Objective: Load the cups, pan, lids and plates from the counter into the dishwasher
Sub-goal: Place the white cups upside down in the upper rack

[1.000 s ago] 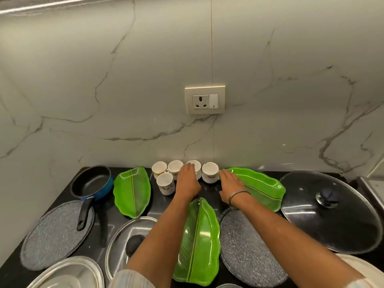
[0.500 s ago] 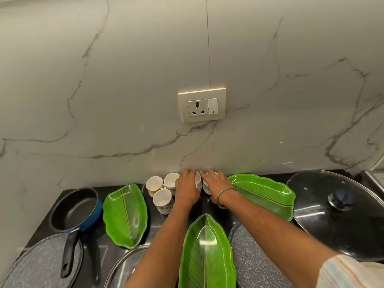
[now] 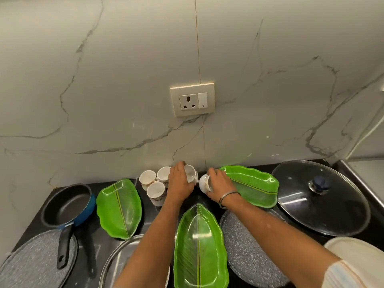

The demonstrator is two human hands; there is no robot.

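Several small white cups stand at the back of the black counter. My left hand grips one white cup, tilted toward the wall. My right hand grips another white cup, tipped on its side. Three more cups stand upright to the left. A blue pan with a black handle sits at the left. Three green leaf-shaped plates lie around my arms: left plate, middle plate, right plate. A large glass lid lies at the right.
Grey speckled plates lie at the lower left and under my right forearm. A steel lid lies near the front edge, a cream plate at the lower right. A wall socket sits on the marble backsplash.
Both hands have closed round a cup each and tipped them off the counter. The camera has tilted slightly, bringing more of the counter into view.
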